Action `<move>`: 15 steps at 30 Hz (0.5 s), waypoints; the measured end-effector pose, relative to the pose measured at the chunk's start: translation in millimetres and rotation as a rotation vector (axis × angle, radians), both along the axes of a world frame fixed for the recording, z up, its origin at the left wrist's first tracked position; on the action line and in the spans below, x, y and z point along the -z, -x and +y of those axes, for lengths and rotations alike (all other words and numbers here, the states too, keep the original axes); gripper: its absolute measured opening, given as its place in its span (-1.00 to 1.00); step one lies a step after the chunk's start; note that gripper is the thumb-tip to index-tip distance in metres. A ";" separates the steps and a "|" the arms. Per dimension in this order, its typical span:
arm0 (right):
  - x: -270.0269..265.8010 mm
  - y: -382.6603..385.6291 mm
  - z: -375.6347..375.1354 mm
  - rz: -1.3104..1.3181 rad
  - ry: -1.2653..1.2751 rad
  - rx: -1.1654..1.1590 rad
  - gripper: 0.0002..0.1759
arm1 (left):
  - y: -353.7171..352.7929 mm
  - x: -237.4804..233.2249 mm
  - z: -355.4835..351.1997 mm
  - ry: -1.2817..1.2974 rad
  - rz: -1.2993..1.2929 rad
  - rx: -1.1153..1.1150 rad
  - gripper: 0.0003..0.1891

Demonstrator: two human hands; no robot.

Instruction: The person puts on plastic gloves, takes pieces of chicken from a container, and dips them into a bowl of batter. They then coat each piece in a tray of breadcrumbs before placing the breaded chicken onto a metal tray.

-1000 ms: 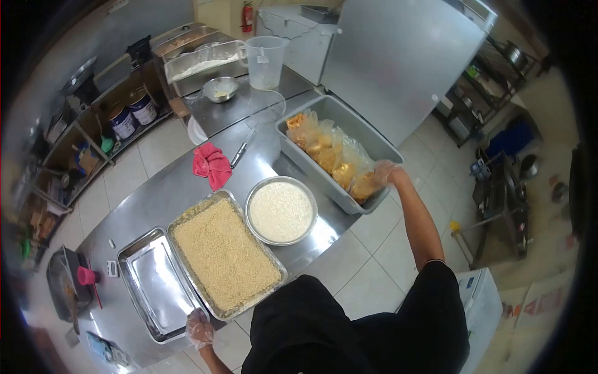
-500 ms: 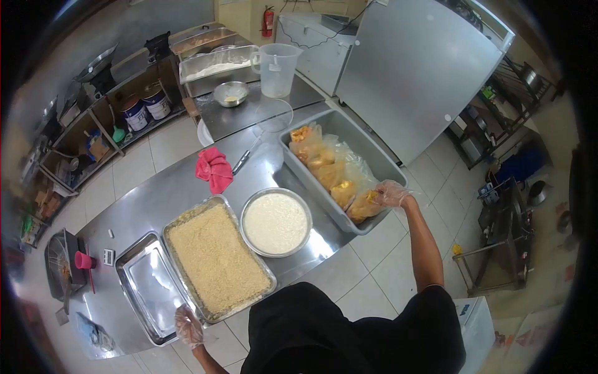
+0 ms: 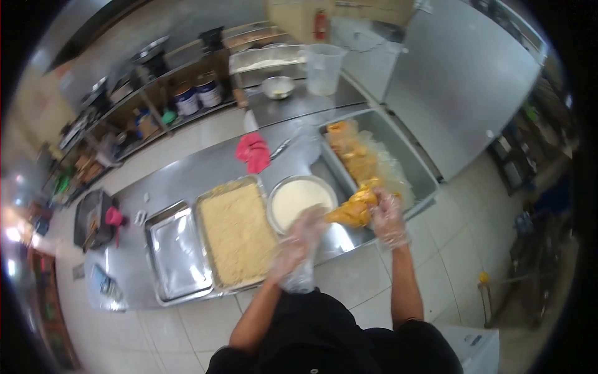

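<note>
My right hand (image 3: pixel 387 215), in a clear plastic glove, is closed on a bag of orange-yellow food (image 3: pixel 354 210), lifted at the near side of a grey tub (image 3: pixel 430 202). More bags of orange-yellow food (image 3: pixel 352 153) lie inside the tub. My left hand (image 3: pixel 302 240), also gloved and blurred by motion, stretches its fingers toward the lifted bag and holds nothing visible. It overlaps the near edge of a round metal bowl (image 3: pixel 272 215) of white batter. Left of the bowl, a metal tray of pale crumbs (image 3: pixel 237 234) sits beside a bare metal tray (image 3: pixel 180 255).
A red cloth (image 3: pixel 253 153) and a strainer (image 3: pixel 305 140) lie behind the bowl. A clear measuring jug (image 3: pixel 324 68) and a small metal bowl (image 3: pixel 278 87) stand on the far counter. At the left end are a dark bin (image 3: pixel 90 218) and a pink cup (image 3: pixel 114 216).
My right hand has drawn a bag up and left from the tub. My left hand has swung from the bare tray's near corner to the bowl. The view has shifted.
</note>
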State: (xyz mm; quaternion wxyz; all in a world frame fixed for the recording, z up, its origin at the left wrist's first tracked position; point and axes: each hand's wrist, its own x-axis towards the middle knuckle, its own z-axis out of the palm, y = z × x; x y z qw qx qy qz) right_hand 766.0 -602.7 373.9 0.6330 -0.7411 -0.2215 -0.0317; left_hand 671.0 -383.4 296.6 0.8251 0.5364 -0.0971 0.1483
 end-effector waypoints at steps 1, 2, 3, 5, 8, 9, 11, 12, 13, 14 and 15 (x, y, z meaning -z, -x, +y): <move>17.3 12.6 24.0 -0.044 -0.073 -0.030 -0.74 | 0.4 -26.9 -20.3 -0.032 0.138 -0.048 -0.42; 31.4 20.7 45.5 -0.094 -0.151 -0.050 -0.74 | 1.9 -54.2 -31.0 -0.062 0.267 -0.089 -0.50; 28.2 35.2 61.4 -0.093 -0.174 -0.069 -0.74 | 5.6 -54.1 -26.0 -0.082 0.267 -0.111 -0.50; 20.2 65.2 82.9 -0.106 0.016 0.088 -0.77 | 18.5 -44.3 -17.4 0.026 0.323 -0.241 -0.72; 32.3 81.1 101.7 -0.015 -0.155 0.121 -0.78 | 35.6 -48.1 -9.8 0.220 0.421 -0.232 -0.75; 27.7 81.3 106.0 0.099 -0.343 0.091 -0.81 | 41.7 -51.5 -9.9 0.220 0.426 -0.238 -0.75; 27.3 87.3 113.1 0.190 -0.397 0.074 -0.84 | 55.8 -56.8 -11.6 0.227 0.481 -0.174 -0.74; 26.1 89.5 117.2 0.271 -0.453 0.059 -0.86 | 60.5 -54.0 -13.1 0.230 0.486 -0.182 -0.74; 21.2 91.8 120.8 0.252 -0.465 0.065 -0.88 | 66.1 -50.6 -15.8 0.265 0.471 -0.184 -0.74; 22.0 92.3 123.4 0.256 -0.462 0.056 -0.88 | 69.9 -48.4 -17.7 0.299 0.453 -0.185 -0.74; 24.1 92.3 125.8 0.297 -0.487 0.048 -0.87 | 72.0 -48.1 -19.3 0.304 0.452 -0.194 -0.74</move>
